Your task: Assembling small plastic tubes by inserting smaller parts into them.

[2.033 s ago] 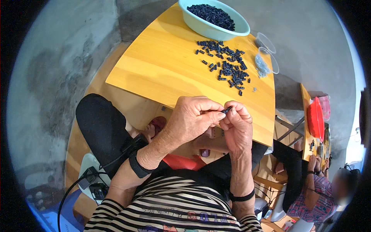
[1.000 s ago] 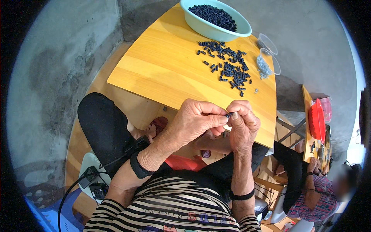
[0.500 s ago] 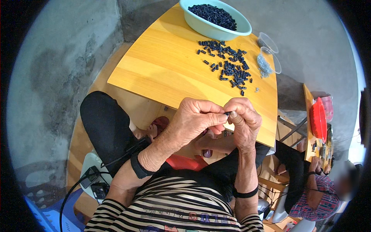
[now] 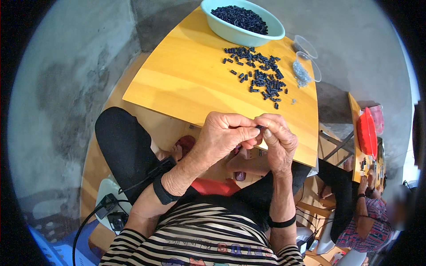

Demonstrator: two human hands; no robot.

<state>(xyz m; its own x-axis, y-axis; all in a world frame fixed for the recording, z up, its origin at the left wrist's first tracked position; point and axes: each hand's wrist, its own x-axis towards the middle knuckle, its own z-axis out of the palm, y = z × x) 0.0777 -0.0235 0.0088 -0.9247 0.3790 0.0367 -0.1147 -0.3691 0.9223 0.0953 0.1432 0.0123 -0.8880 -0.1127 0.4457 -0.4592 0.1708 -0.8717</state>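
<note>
Just off the near edge of the wooden table, my two hands meet at the fingertips. My left hand [image 4: 223, 135] pinches a small black plastic piece [image 4: 259, 127] between thumb and index finger. Fingers of my right hand [image 4: 281, 142] close on the same piece from the other side and cover much of it. Beyond them, a loose pile of similar black plastic pieces [image 4: 265, 80] lies spread over the table [image 4: 177, 75]. Near the pile's right side sits a clear plastic tub [image 4: 314, 71] with small silvery parts [image 4: 301, 74] in it.
A pale turquoise basin [image 4: 242, 36] full of black pieces stands at the table's far end. Behind the tub is another clear tub [image 4: 306, 46]. To the right, another person [image 4: 366, 217] works at a second table with a red basin [image 4: 367, 133]. A grey wall [image 4: 80, 75] rises at left.
The view has shifted slightly. My right index finger has straightened and the right thumb has moved a little off the piece, which both hands still hold. At right, the other person's hands have moved slightly.
</note>
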